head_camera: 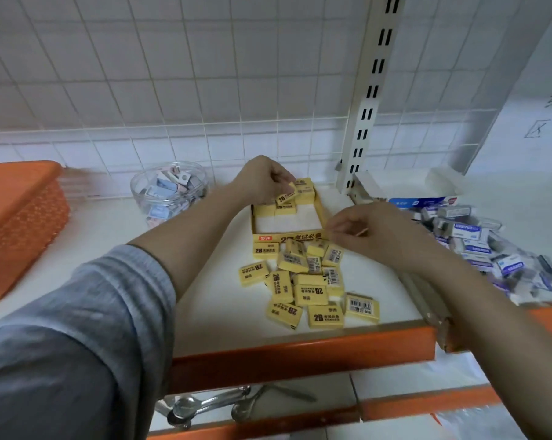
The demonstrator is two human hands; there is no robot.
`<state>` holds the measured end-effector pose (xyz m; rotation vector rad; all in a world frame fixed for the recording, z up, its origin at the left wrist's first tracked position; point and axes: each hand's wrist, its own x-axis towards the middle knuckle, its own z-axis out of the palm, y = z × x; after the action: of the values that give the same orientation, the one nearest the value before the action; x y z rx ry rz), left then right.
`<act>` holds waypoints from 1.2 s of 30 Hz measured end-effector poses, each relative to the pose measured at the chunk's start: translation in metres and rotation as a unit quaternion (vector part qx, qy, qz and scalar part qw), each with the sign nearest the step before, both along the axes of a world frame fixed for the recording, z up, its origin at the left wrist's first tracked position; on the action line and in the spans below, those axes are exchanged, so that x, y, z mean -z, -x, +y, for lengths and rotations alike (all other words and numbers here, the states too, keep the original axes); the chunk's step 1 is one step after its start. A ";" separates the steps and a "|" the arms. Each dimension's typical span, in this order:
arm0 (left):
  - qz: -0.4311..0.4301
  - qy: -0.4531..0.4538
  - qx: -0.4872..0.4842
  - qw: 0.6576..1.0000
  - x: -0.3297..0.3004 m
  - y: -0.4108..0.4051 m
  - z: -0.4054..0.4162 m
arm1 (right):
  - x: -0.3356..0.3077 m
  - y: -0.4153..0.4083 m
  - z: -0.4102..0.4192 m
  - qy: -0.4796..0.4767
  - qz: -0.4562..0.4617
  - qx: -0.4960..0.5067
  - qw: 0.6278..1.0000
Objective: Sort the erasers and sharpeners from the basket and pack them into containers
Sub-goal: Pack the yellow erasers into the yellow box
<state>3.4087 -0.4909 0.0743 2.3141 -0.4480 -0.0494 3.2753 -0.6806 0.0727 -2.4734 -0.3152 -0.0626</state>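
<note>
- Both hands are out over a white shelf (224,300) with an orange front edge.
- Left hand (262,182) pinches one yellow eraser (285,196) between thumb and fingers, holding it tilted just above the back row of the yellow box (319,208).
- Right hand (366,231) hovers at the box's front right corner, over the loose pile; its fingers are curled and something thin seems to show at the fingertips, but I cannot tell whether it holds anything.
- That box is a shallow open tray with a printed front wall; a few erasers already sit packed along its back edge, and the white floor in front of them is bare.
- Loose yellow erasers (309,287) lie scattered just in front of the box, some label up, some barcode up, a few overlapping.
- At the back left of the box stands a clear round jar (170,193) holding small items in blue, grey and pink, too blurred to name for sure.
- An orange basket (17,214) sits at the far left of the shelf.
- On the right, a heap of white-and-blue erasers (477,246) spreads beside an open white-and-blue carton (420,201).
- Metal spoons (205,404) lie on the lower shelf.
</note>
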 end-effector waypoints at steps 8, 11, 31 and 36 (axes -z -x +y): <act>-0.036 -0.080 0.031 0.996 0.017 -0.014 -0.011 | 0.020 0.036 -0.009 -0.068 -0.008 0.024 0.997; -0.044 -0.068 0.020 0.997 0.023 -0.015 -0.011 | 0.028 0.040 -0.010 -0.072 -0.002 0.024 0.997; -0.127 -0.133 0.009 0.983 0.037 0.001 0.005 | 0.029 0.042 0.002 -0.109 0.030 0.027 0.993; -0.119 -0.146 -0.008 0.982 0.035 0.007 0.001 | 0.031 0.042 0.003 -0.109 0.032 0.028 0.993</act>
<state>3.4017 -0.4897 0.0397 2.6259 -0.5741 0.1835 3.2332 -0.6776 0.0413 -2.2625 -0.2013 -0.0395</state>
